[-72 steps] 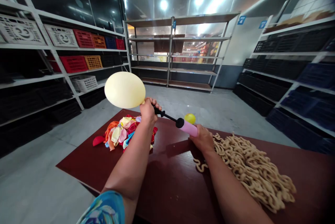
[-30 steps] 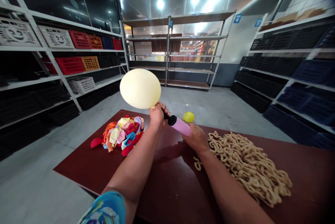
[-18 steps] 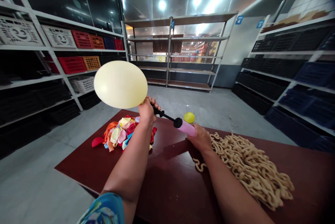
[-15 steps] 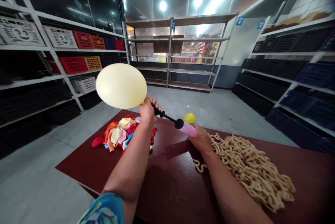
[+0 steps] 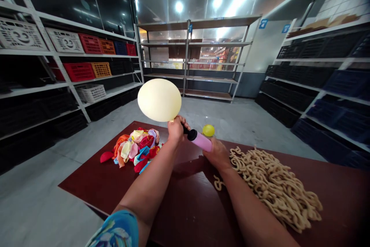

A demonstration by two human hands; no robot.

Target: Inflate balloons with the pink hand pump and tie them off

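My left hand (image 5: 176, 129) is closed round the black handle end of a hand pump, where the neck of a pale yellow inflated balloon (image 5: 159, 99) sits. The balloon stands up and to the left of that hand. My right hand (image 5: 217, 155) grips the pink barrel of the pump (image 5: 200, 141), low over the dark red table (image 5: 185, 204). The pump is pushed in, so almost no black rod shows. A small yellow ball-shaped thing (image 5: 208, 130) shows just behind the barrel.
A heap of flat coloured balloons (image 5: 133, 150) lies on the table's left part. A large pile of beige chain-like links (image 5: 274, 187) covers the right part. Shelving with crates lines the left, back and right of the room.
My left hand has moved right toward my right hand, pushing the pump rod into the barrel. The balloon went right with it.
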